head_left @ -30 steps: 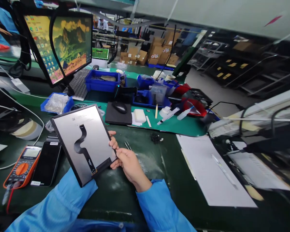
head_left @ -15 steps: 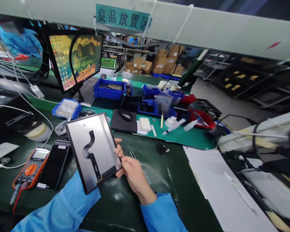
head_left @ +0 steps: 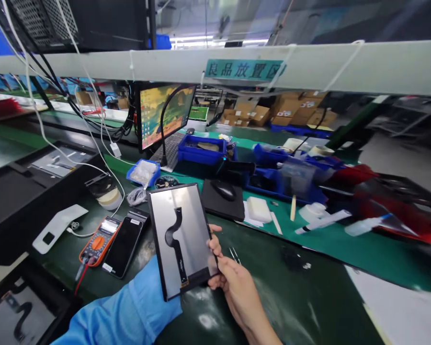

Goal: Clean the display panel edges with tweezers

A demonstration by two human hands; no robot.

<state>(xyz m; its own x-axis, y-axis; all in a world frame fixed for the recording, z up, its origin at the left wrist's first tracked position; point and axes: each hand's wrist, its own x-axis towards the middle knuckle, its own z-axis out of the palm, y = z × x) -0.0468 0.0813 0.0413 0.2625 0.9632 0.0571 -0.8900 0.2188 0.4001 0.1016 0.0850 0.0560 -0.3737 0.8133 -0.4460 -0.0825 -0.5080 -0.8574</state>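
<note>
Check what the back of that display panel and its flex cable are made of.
The back of the display panel looks like thin sheet metal, perhaps aluminium: silvery, smooth, softly reflective, though foil could look alike. The flex cable looks like plastic film, matte black, lying flat. The gold patch at its end is probably plated metal; too small to tell.
</note>
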